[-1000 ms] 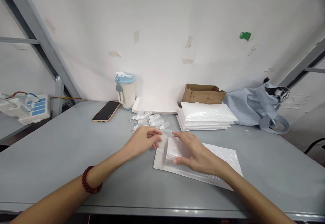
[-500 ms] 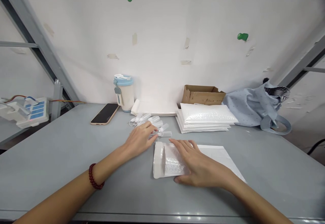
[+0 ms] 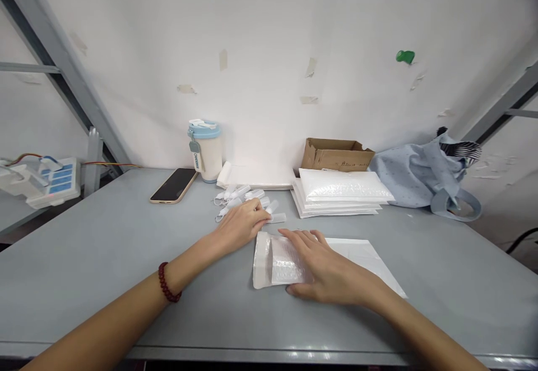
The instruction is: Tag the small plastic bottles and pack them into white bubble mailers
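Note:
My left hand (image 3: 244, 222), with a dark red bead bracelet at the wrist, is closed in a pinch on the end of a small translucent plastic bottle (image 3: 278, 218). Several similar bottles (image 3: 237, 192), some with thin loops, lie in a loose pile just beyond that hand. A white bubble mailer (image 3: 353, 256) lies flat before me, its mouth and flap facing left. My right hand (image 3: 321, 270) grips it across the width, thumb at the near edge and fingers at the far edge. The bubble lining shows in the mouth; what lies deeper inside is hidden.
Behind the bottles lies a stack of flat white mailers (image 3: 258, 177). Further right are padded mailers (image 3: 344, 186), an open cardboard box (image 3: 338, 157) and a blue cloth bag (image 3: 407, 172). A phone (image 3: 174, 185) and a tumbler (image 3: 208, 155) stand at the back left.
My left hand has moved slightly right and away from me, its fingers now pinched at a bottle's end. My right hand stays on the mailer. The view has shifted a little.

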`<control>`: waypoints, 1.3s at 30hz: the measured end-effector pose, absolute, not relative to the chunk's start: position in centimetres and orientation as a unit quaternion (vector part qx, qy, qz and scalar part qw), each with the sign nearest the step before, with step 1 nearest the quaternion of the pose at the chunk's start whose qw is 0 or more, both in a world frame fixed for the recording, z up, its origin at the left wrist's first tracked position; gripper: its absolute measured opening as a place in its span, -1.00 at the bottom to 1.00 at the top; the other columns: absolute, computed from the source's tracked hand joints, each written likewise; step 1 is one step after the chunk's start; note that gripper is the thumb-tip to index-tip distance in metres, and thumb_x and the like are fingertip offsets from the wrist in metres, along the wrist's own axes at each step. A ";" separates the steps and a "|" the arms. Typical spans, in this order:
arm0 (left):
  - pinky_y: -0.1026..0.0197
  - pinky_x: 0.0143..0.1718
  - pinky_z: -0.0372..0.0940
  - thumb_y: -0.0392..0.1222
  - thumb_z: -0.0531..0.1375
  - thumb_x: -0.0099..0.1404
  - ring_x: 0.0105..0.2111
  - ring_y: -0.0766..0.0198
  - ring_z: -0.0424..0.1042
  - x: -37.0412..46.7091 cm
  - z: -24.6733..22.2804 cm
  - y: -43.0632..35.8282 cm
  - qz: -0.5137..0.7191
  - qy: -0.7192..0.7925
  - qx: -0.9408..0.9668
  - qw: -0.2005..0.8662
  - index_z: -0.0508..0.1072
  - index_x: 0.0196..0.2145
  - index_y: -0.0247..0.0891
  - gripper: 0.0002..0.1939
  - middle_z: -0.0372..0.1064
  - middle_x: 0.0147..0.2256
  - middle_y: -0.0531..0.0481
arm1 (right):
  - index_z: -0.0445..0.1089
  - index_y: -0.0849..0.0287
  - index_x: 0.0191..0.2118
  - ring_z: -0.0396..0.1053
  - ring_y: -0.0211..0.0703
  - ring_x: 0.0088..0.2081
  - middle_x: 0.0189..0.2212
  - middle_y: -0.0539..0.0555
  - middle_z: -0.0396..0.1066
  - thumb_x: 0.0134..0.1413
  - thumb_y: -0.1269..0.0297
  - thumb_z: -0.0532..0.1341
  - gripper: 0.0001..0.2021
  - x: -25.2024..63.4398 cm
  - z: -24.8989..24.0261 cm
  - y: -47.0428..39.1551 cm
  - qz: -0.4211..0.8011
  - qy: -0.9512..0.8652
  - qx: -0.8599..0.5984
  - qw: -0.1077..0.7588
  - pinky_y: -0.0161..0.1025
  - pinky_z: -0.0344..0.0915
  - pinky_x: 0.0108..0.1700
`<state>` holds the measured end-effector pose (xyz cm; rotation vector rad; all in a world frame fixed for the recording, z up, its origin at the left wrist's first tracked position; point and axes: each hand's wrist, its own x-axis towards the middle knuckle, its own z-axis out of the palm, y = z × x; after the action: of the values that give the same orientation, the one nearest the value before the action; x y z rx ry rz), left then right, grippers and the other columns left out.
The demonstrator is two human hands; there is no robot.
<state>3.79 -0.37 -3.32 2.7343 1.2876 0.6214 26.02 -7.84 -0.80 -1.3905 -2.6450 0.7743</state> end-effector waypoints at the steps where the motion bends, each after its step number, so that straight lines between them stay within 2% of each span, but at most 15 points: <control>1: 0.26 -0.46 0.07 -0.23 0.04 0.39 -0.37 0.28 0.30 3.9 -3.3 -0.3 0.198 0.418 0.886 0.029 0.53 -0.22 -0.19 -0.75 0.33 -0.27 -0.03 | -0.21 0.22 0.38 -0.06 0.11 0.31 0.27 0.26 0.05 -0.03 0.10 0.25 -0.07 26.0 -0.8 -7.8 0.250 -0.857 -0.450 0.027 0.20 -0.30 0.34; 5: 0.23 -0.42 0.12 -0.30 0.01 0.37 -0.33 0.23 0.31 4.2 -3.5 -0.1 0.193 0.415 0.888 0.038 0.50 -0.25 -0.24 -0.75 0.31 -0.27 -0.06 | -0.21 0.21 0.38 -0.05 0.11 0.30 0.26 0.25 0.07 -0.02 0.09 0.25 -0.08 26.0 -0.6 -7.8 0.246 -0.858 -0.450 0.027 0.19 -0.30 0.34; 7: 0.21 -0.38 0.17 -0.32 -0.02 0.36 -0.31 0.23 0.32 4.2 -3.4 -0.1 0.232 0.407 0.881 0.069 0.47 -0.25 -0.26 -0.74 0.30 -0.22 -0.08 | -0.21 0.21 0.37 -0.04 0.14 0.29 0.25 0.26 0.09 -0.02 0.09 0.25 -0.08 26.0 -0.5 -7.7 0.247 -0.857 -0.452 0.029 0.20 -0.26 0.33; 11: 0.21 -0.31 0.27 -0.21 0.02 0.35 -0.31 0.26 0.35 3.2 -1.8 -0.5 0.351 0.409 0.810 0.230 0.43 -0.27 -0.28 -0.80 0.36 -0.23 -0.07 | -0.17 0.17 0.36 0.02 0.19 0.25 0.26 0.26 0.08 -0.02 0.08 0.25 -0.11 26.0 -0.2 -7.6 0.255 -0.847 -0.464 0.043 0.20 -0.07 0.27; 13: 0.22 -0.37 0.30 -0.13 0.09 0.32 -0.40 0.30 0.35 2.1 -0.4 -0.9 0.357 0.422 0.764 0.331 0.44 -0.28 -0.29 -0.80 0.40 -0.31 -0.03 | -0.18 0.16 0.36 0.04 0.18 0.24 0.27 0.28 0.06 -0.02 0.08 0.25 -0.11 26.1 -0.1 -7.4 0.256 -0.842 -0.471 0.057 0.16 0.01 0.24; 16: 0.22 -0.31 0.33 -0.10 0.15 0.28 -0.38 0.30 0.41 0.5 1.5 -1.2 0.349 0.421 0.732 0.405 0.47 -0.30 -0.31 -0.78 0.44 -0.35 -0.03 | -0.19 0.17 0.35 0.05 0.16 0.25 0.27 0.30 0.05 -0.02 0.09 0.25 -0.11 26.4 -0.3 -7.1 0.250 -0.839 -0.475 0.084 0.11 0.06 0.22; 20: 0.18 -0.19 0.36 -0.10 0.18 0.28 -0.30 0.27 0.46 -0.2 2.4 -1.4 0.333 0.392 0.737 0.438 0.50 -0.28 -0.30 -0.79 0.49 -0.29 -0.05 | -0.18 0.14 0.35 0.08 0.17 0.25 0.28 0.30 0.03 -0.04 0.10 0.26 -0.11 26.7 -0.9 -6.8 0.248 -0.837 -0.471 0.122 0.11 0.12 0.19; 26: 0.21 -0.27 0.34 -0.11 0.18 0.25 -0.34 0.28 0.45 1.2 2.1 -2.3 0.263 0.404 0.747 0.457 0.49 -0.34 -0.30 -0.81 0.48 -0.37 -0.02 | -0.17 0.17 0.33 0.18 0.18 0.19 0.20 0.33 0.15 -0.03 0.18 0.24 -0.15 26.5 -1.2 -6.6 0.242 -0.832 -0.475 0.152 0.11 0.18 0.13; 32: 0.23 -0.28 0.34 -0.12 0.18 0.24 -0.37 0.29 0.45 0.6 2.1 -2.0 0.238 0.409 0.759 0.446 0.51 -0.37 -0.29 -0.81 0.49 -0.40 0.00 | -0.16 0.21 0.33 0.15 0.16 0.21 0.19 0.34 0.16 -0.02 0.18 0.24 -0.16 26.4 -1.3 -6.4 0.254 -0.822 -0.483 0.164 0.09 0.18 0.13; 35: 0.20 -0.21 0.35 -0.13 0.19 0.22 -0.31 0.25 0.48 0.8 1.7 -1.9 0.235 0.414 0.751 0.458 0.51 -0.35 -0.28 -0.82 0.52 -0.37 -0.02 | -0.16 0.23 0.32 0.15 0.15 0.21 0.18 0.35 0.16 -0.03 0.19 0.24 -0.16 26.4 -1.4 -6.3 0.251 -0.822 -0.482 0.169 0.09 0.19 0.13; 39: 0.16 -0.10 0.33 -0.17 0.20 0.22 -0.25 0.23 0.50 2.4 0.3 -2.7 0.211 0.378 0.728 0.532 0.51 -0.34 -0.28 -0.86 0.55 -0.34 -0.02 | -0.14 0.19 0.32 0.16 0.19 0.20 0.18 0.35 0.17 -0.05 0.22 0.24 -0.17 26.3 -1.7 -6.3 0.250 -0.823 -0.475 0.186 0.14 0.18 0.12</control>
<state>2.43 -2.71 0.34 1.7358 0.9026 0.5038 26.32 -6.26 -1.69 -1.3384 -2.3169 0.7026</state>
